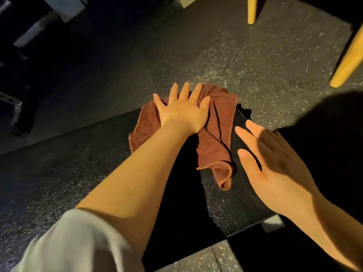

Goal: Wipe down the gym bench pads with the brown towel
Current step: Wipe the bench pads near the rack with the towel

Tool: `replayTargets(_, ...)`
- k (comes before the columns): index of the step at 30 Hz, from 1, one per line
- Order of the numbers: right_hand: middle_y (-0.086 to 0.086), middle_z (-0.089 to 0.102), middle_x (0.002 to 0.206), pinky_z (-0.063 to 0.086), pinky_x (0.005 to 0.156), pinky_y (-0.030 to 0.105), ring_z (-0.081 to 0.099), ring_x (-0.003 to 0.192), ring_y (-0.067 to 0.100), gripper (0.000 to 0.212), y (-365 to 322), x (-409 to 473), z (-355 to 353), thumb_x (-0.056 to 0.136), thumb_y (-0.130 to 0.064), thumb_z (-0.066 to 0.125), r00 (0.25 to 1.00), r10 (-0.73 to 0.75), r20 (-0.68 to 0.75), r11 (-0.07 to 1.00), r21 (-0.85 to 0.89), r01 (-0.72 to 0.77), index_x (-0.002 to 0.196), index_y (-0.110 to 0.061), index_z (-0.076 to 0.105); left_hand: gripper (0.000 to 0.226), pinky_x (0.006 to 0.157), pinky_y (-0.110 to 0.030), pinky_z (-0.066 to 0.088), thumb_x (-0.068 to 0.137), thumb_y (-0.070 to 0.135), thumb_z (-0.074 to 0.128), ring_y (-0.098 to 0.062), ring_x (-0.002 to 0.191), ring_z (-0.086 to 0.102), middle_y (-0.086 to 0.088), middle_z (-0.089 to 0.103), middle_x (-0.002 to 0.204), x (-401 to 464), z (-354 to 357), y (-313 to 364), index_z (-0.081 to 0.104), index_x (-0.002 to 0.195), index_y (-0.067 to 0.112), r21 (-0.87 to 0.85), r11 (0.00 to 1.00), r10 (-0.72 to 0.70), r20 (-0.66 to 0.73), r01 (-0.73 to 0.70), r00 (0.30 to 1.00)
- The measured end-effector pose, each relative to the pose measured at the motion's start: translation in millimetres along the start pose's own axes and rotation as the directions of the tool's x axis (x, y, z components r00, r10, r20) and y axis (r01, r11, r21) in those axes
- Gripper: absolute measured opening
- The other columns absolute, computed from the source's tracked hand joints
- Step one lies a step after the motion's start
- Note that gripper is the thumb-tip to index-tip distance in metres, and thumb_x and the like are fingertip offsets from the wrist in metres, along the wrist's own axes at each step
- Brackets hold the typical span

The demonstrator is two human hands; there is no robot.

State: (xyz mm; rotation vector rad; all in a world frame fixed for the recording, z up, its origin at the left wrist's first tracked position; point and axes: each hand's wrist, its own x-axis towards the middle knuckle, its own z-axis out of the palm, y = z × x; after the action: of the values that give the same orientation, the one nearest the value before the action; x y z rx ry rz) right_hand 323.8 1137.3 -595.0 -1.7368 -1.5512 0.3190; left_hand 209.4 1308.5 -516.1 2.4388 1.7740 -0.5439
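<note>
Where pressed, brown towel (pixel 215 134) unlabelled

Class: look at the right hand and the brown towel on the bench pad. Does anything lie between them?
Nothing visible does. The right hand, fingers straight, hovers beside the brown towel, with only bare bench pad between. The left hand already presses the towel.

Black bench pad (pixel 225 209) occupies the lower centre of the frame. A crumpled brown towel (pixel 216 138) lies on its far end, at frame centre.

Crumpled brown towel (pixel 214 134) lies on black bench pad (pixel 225 203).
</note>
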Motion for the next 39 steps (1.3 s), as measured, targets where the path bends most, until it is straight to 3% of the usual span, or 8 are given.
replayTargets(8, 0.007, 0.047, 0.149, 0.021, 0.11, 0.032, 0.043, 0.131, 0.024, 0.057, -4.3, -1.8, -5.0, 0.097, -0.045, 0.029, 0.997, 0.039, 0.072, 0.999, -0.035, -0.037, 0.144, -0.019, 0.048, 0.083, 0.117, -0.059, -0.017, 0.067, 0.086, -0.012, -0.011, 0.147, -0.027, 0.019, -0.027, 0.159, -113.8, 7.9, -56.4, -0.023, 0.144, 0.055, 0.091, 0.993, 0.074, 0.037, -0.077, 0.997)
replayTargets(14, 0.016, 0.046, 0.149, 0.036, 0.11, 0.056, 0.046, 0.135, 0.037, 0.056, -7.6, -5.2, 0.0, 0.099, -0.041, 0.033, 0.999, 0.021, 0.037, 0.998, -0.052, -0.019, 0.143, -0.011, 0.049, 0.071, 0.115, -0.059, -0.018, 0.063, 0.081, -0.02, -0.012, 0.143, -0.037, 0.021, -0.041, 0.151, -140.8, 14.5, -56.1, -0.04, 0.128, 0.06, 0.11, 0.993, 0.029, 0.065, -0.036, 0.997)
replayTargets(18, 0.016, 0.049, 0.146, 0.038, 0.109, 0.051, 0.048, 0.133, 0.037, 0.052, -8.6, -5.1, 0.4, 0.1, -0.036, 0.034, 1.0, 0.005, -0.008, 1.0, -0.026, -0.005, 0.139, -0.008, 0.053, 0.068, 0.115, -0.067, -0.01, 0.081, 0.077, -0.01, -0.02, 0.149, -0.026, 0.014, -0.028, 0.16, -107.8, 15.9, -35.3, -0.025, 0.143, 0.054, 0.121, 0.991, 0.051, 0.032, -0.054, 0.998)
replayTargets(22, 0.013, 0.044, 0.148, 0.031, 0.102, 0.027, 0.04, 0.133, 0.025, 0.048, -10.8, -5.8, -3.7, 0.099, -0.031, 0.038, 0.993, 0.064, -0.1, 0.995, 0.078, -0.056, 0.14, -0.007, 0.048, 0.056, 0.112, -0.07, -0.01, 0.101, 0.06, 0.008, -0.023, 0.151, -0.018, 0.009, -0.017, 0.165, -49.2, 11.4, -2.6, -0.009, 0.153, 0.048, 0.059, 0.997, 0.04, 0.01, -0.041, 0.999)
replayTargets(26, 0.007, 0.038, 0.152, 0.029, 0.107, 0.027, 0.035, 0.139, 0.02, 0.052, -9.0, -8.2, -5.1, 0.097, -0.035, 0.036, 0.98, 0.157, -0.124, 0.968, 0.215, -0.128, 0.143, -0.011, 0.042, 0.055, 0.112, -0.071, -0.011, 0.103, 0.056, 0.007, -0.026, 0.152, -0.013, 0.007, -0.01, 0.166, -9.9, 7.0, 18.5, -0.004, 0.156, 0.044, 0.009, 1.0, -0.024, 0.004, 0.024, 1.0)
replayTargets(32, 0.012, 0.039, 0.15, 0.015, 0.106, 0.002, 0.032, 0.135, 0.007, 0.05, -5.7, -14.5, -12.2, 0.101, -0.032, 0.032, 0.977, 0.157, -0.142, 0.944, 0.312, -0.107, 0.141, -0.005, 0.043, 0.061, 0.117, -0.061, -0.013, 0.1, 0.062, 0.007, -0.024, 0.151, -0.02, 0.005, -0.018, 0.165, -56.2, 21.5, 28.1, -0.01, 0.155, 0.041, 0.071, 0.996, 0.053, -0.002, -0.053, 0.999)
replayTargets(36, 0.009, 0.042, 0.149, 0.017, 0.106, 0.002, 0.031, 0.134, 0.001, 0.05, -12.4, -35.8, -20.3, 0.101, -0.034, 0.032, 0.977, 0.18, -0.114, 0.921, 0.368, -0.127, 0.141, -0.009, 0.047, 0.067, 0.117, -0.058, -0.016, 0.095, 0.069, 0.005, -0.021, 0.15, -0.023, 0.008, -0.019, 0.164, -107.0, 36.4, 43.5, -0.008, 0.155, 0.042, 0.06, 0.986, 0.159, -0.024, -0.157, 0.987)
replayTargets(39, -0.005, 0.041, 0.149, 0.019, 0.106, 0.002, 0.032, 0.138, -0.004, 0.048, -21.9, -40.2, -34.9, 0.098, -0.038, 0.036, 0.974, 0.208, -0.094, 0.89, 0.432, -0.148, 0.142, -0.022, 0.044, 0.073, 0.123, -0.037, -0.006, 0.085, 0.072, 0.023, -0.007, 0.151, 0.0, 0.014, 0.006, 0.165, -145.1, 32.8, 35.4, 0.028, 0.152, 0.043, -0.261, 0.932, 0.205, -0.188, -0.25, 0.96)
